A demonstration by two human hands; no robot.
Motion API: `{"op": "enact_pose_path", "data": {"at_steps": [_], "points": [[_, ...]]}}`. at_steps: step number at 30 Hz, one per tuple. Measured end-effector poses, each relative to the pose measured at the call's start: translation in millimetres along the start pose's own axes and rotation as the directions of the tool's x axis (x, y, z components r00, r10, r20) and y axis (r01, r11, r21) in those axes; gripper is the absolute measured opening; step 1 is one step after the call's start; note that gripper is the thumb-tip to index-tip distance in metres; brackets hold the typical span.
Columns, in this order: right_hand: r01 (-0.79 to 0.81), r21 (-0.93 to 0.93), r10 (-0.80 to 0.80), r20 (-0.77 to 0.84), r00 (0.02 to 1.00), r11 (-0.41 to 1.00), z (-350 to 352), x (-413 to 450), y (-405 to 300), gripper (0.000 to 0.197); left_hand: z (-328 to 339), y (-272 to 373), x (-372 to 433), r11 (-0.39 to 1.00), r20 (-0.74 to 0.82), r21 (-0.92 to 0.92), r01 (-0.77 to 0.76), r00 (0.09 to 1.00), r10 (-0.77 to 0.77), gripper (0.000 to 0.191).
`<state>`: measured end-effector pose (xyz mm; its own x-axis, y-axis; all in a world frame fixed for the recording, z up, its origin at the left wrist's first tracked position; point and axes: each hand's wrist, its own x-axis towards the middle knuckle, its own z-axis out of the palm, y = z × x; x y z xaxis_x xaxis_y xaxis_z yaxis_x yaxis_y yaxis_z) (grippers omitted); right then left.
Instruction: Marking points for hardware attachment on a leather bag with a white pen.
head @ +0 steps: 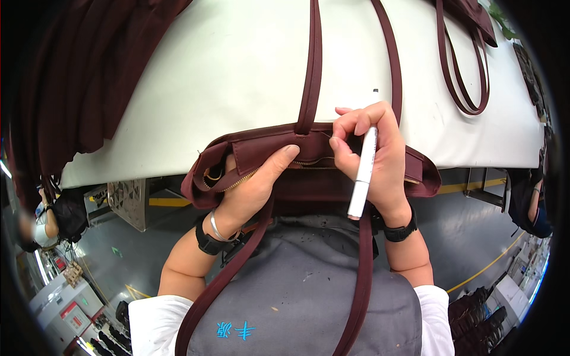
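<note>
A burgundy bag of leather-like material lies at the table's near edge, its mouth towards me. My left hand grips its near side, thumb on the inner panel and fingers hidden inside. A brass-toothed zipper runs along the opening and gapes at the left. In my right hand is a white pen, slanting across the palm with a dark tip at its far end. The thumb and index finger of that hand pinch close to the far strap's base, where a thin thread-like line shows. Another strap hangs over my apron.
The white-covered table stretches ahead. Burgundy pieces are heaped at the left, and another bag's looped straps lie at the right. Other people are at both sides. Metal frames stand under the table.
</note>
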<state>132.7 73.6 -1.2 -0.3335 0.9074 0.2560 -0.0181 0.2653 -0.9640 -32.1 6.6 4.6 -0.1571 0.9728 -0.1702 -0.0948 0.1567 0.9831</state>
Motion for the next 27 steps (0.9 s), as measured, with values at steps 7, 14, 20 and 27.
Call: {"op": "enact_pose_path", "data": {"at_steps": [7,14,20,27], "points": [[0.006,-0.119,0.004,0.084,0.996,0.993,-6.4,-1.9,-10.5,0.024,2.0,0.5,-0.1,1.000,-0.036,-0.018,0.001,0.999,-0.002,0.014],[0.019,-0.266,0.026,0.164,0.986,0.964,-8.4,0.9,-22.5,0.026,0.2,-0.3,-0.4,1.000,-0.029,0.000,0.014,0.999,-0.014,0.014],[0.046,-0.449,-0.004,0.093,0.996,0.892,-14.0,-1.4,-29.2,0.024,0.6,-0.4,-0.1,0.999,-0.030,0.004,0.040,0.999,-0.040,0.015],[0.065,-0.525,-0.037,0.064,0.997,0.849,-24.5,-3.9,-31.5,0.026,-1.0,-2.3,-0.5,1.000,-0.022,-0.014,0.021,1.000,-0.021,0.015]]}}
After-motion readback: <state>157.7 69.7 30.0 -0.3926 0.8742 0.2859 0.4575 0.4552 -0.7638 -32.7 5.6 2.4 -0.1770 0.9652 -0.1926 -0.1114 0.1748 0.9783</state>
